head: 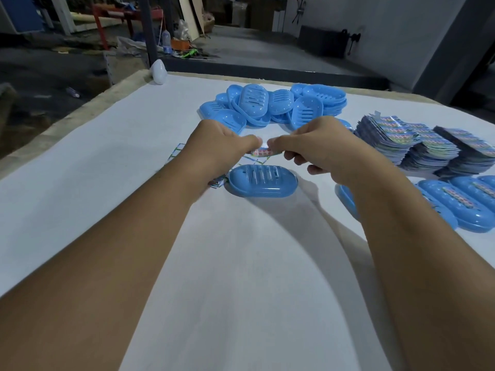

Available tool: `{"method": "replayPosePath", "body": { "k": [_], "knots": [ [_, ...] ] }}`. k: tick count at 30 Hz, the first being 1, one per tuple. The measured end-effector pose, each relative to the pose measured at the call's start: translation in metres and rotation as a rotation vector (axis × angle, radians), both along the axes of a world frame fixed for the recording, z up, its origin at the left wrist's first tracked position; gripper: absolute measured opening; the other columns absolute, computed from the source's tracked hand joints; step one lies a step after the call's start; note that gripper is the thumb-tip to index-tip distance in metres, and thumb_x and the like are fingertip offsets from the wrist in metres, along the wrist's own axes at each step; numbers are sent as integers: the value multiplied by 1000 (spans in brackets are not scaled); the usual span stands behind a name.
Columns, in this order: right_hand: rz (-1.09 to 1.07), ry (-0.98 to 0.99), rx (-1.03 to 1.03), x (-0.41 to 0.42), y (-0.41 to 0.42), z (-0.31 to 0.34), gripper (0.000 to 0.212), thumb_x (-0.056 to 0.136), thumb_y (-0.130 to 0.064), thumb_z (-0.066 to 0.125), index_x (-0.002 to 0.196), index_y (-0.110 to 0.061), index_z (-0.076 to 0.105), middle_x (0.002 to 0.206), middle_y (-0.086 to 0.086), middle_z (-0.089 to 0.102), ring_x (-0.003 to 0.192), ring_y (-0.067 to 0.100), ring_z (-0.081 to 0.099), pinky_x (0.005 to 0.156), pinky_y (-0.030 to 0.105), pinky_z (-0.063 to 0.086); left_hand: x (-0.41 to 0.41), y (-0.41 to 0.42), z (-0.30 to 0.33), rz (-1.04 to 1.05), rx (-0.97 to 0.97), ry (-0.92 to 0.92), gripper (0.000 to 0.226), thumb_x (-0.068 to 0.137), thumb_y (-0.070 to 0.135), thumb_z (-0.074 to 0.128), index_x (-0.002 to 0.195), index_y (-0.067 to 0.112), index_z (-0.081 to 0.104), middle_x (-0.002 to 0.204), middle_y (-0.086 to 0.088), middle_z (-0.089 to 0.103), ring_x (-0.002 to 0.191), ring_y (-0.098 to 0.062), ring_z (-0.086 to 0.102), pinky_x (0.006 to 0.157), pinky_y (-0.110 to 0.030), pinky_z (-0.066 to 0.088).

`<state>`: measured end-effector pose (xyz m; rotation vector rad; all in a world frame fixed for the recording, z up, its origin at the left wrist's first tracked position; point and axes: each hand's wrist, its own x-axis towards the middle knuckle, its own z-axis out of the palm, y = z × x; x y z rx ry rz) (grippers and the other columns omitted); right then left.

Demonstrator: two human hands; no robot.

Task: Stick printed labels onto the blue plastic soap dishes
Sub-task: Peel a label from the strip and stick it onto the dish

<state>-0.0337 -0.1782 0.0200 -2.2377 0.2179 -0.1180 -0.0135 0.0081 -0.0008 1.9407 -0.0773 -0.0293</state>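
My left hand (218, 149) and right hand (320, 145) pinch small printed colourful label (263, 152) above blue oval plastic soap dish (263, 180) (upside down); risk: sticker folding onto itself, landing crooked.

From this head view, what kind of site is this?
Likely a small workshop or warehouse packing bench: a heap of unlabelled soap dishes, stacked printed labels, labelled dishes set aside, and bare concrete floor with clutter behind.

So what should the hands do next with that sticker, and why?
Probably lower the sticker onto the soap dish just below it. The left hand and right hand both pinch its ends, holding it above that dish, which shows no sticker yet, unlike the finished dishes on the right.
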Motion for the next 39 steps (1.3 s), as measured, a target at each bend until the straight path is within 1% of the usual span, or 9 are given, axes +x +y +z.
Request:
{"method": "replayPosePath", "body": {
  "k": [5, 9, 14, 16, 19, 26, 32, 36, 39],
  "knots": [
    [46, 129, -49, -2, -4, -2, 41, 63, -48, 90, 65, -10, 75, 59, -2, 63, 54, 12, 50, 41, 17, 41, -4, 0, -4, -39, 63, 49, 46, 63, 33, 84, 83, -3, 65, 68, -14, 59, 59, -20, 55, 59, -34, 48],
    [77, 169, -70, -1, -3, -4, 49, 62, -46, 91, 73, -1, 75, 57, 1, 61, 55, 16, 49, 42, 19, 41, -5, 1, -5, -49, 131, 43, 41, 63, 31, 83, 81, -1, 66, 59, -8, 57, 51, -15, 52, 54, -31, 50],
    [70, 161, -131, 0, -4, -5, 49, 61, -49, 90, 76, -4, 76, 55, -1, 62, 54, 15, 51, 42, 19, 42, -5, 1, -5, -56, 196, 23, 32, 62, 33, 83, 77, 7, 72, 73, -13, 71, 59, -17, 61, 70, -49, 61],
    [65, 155, -154, 0, -3, -5, 51, 61, -50, 89, 79, -4, 77, 54, -1, 62, 54, 15, 51, 43, 20, 42, -4, 1, -5, -43, 289, -24, 34, 61, 41, 83, 75, 11, 74, 64, -7, 69, 56, -15, 58, 63, -40, 61],
    [66, 157, -168, 0, -2, -5, 53, 62, -50, 88, 83, -3, 77, 54, -1, 61, 55, 16, 49, 42, 20, 39, -3, 2, -3, -32, 372, -74, 36, 62, 47, 81, 73, 13, 74, 47, 3, 58, 41, -9, 48, 46, -22, 43],
    [69, 162, -198, -1, 0, -4, 57, 62, -49, 89, 93, -2, 78, 59, 2, 57, 59, 18, 47, 51, 26, 40, -3, 0, -3, -37, 401, -82, 36, 64, 43, 81, 74, 10, 75, 60, -7, 63, 56, -19, 52, 60, -32, 47],
    [68, 160, -254, 0, 3, -5, 63, 59, -52, 89, 96, -2, 77, 62, 4, 57, 58, 20, 48, 56, 30, 43, -5, 0, 0, -39, 511, -113, 32, 67, 44, 78, 73, 13, 75, 59, -2, 63, 57, -19, 54, 59, -30, 46],
    [80, 126, -360, -1, 5, -4, 61, 58, -57, 86, 91, -6, 78, 60, 3, 57, 52, 20, 49, 56, 30, 46, -6, -1, 2, -29, 600, -151, 30, 68, 47, 77, 74, 18, 74, 74, 1, 70, 74, -18, 64, 68, -34, 53],
    [73, 96, -429, -2, 6, -2, 59, 58, -59, 86, 86, -8, 77, 54, 1, 55, 46, 18, 48, 55, 29, 49, -7, -1, 4, 2, 687, -212, 31, 66, 53, 75, 72, 23, 68, 74, 9, 68, 75, -14, 64, 62, -29, 45]
  ]
}}
